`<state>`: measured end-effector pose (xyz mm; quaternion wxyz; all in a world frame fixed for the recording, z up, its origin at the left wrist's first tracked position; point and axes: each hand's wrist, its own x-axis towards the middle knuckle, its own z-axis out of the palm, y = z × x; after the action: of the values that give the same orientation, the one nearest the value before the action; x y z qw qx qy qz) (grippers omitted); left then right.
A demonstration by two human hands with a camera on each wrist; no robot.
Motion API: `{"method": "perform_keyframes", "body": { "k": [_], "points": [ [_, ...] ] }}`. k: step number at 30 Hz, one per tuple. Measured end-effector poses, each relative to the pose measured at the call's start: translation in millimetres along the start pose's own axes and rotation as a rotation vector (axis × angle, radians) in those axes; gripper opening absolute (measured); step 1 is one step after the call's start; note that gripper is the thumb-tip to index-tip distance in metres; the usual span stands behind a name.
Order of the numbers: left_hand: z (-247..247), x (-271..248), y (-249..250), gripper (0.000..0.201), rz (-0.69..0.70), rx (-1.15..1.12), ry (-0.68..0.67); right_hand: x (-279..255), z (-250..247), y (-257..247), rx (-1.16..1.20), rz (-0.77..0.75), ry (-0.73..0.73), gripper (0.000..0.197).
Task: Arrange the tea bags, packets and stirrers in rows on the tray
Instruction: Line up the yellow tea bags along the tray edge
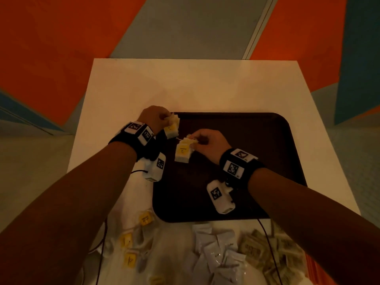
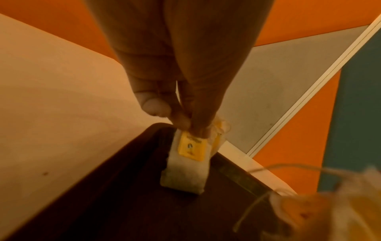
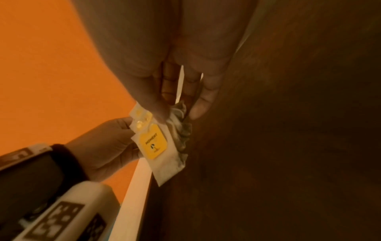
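A dark brown tray [image 1: 257, 145] lies on the white table [image 1: 195, 85]. My left hand [image 1: 158, 118] pinches the top of a white tea bag with a yellow tag [image 1: 171, 128] [image 2: 187, 163], which hangs over the tray's far left corner with its lower end at the tray floor. My right hand [image 1: 207, 141] pinches a second yellow-tagged tea bag [image 1: 183, 150] [image 3: 158, 146] by its top, just right of the first, over the tray. More tea bags [image 1: 135, 239], white packets [image 1: 216, 249] and brown packets [image 1: 267, 251] lie in heaps on the table in front of the tray.
The table's far and side edges drop to an orange, grey and blue floor [image 1: 195, 23]. Thin cables [image 1: 102, 243] run from my wrist cameras over the near table. The tray's middle and right [image 1: 246, 171] hold nothing.
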<state>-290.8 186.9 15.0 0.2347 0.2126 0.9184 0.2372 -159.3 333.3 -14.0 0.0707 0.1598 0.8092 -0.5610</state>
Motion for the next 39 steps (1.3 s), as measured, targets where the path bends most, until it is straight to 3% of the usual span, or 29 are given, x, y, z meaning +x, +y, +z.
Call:
{"method": "perform_keyframes", "body": {
  "k": [6, 8, 13, 18, 23, 26, 29, 32, 36, 39],
  "points": [
    [11, -19, -18, 0.029, -0.024, -0.169, 0.146, 17, 16, 1, -0.022, 0.006, -0.013, 0.015],
    [16, -34, -23, 0.025, -0.045, -0.194, 0.106, 19, 18, -1, -0.014, -0.016, 0.002, 0.016],
    [32, -58, -24, 0.04, -0.036, -0.135, -0.083, 22, 22, 0, -0.01, -0.016, -0.049, 0.017],
    [44, -61, -25, 0.014, -0.073, -0.145, 0.04, 19, 21, -1, -0.05, -0.021, -0.14, 0.018],
    [41, -59, -32, 0.012, -0.05, -0.127, 0.007, 22, 20, -7, -0.093, 0.0, -0.194, 0.019],
    [41, -57, -35, 0.009, -0.08, -0.16, 0.054, 23, 20, -8, -0.109, 0.003, -0.113, 0.032],
    [44, -56, -34, 0.009, -0.1, -0.141, 0.11, 20, 23, -3, -0.072, 0.099, 0.03, 0.027],
    [46, -57, -30, 0.012, -0.088, -0.118, 0.122, 14, 32, -2, 0.033, 0.201, 0.006, 0.029],
    [46, -59, -27, 0.016, -0.058, -0.066, 0.072, 12, 41, -4, -0.029, 0.092, 0.029, 0.025],
    [44, -62, -31, 0.014, -0.07, -0.06, 0.048, 11, 43, -5, 0.021, 0.145, -0.015, 0.022]
  ]
}}
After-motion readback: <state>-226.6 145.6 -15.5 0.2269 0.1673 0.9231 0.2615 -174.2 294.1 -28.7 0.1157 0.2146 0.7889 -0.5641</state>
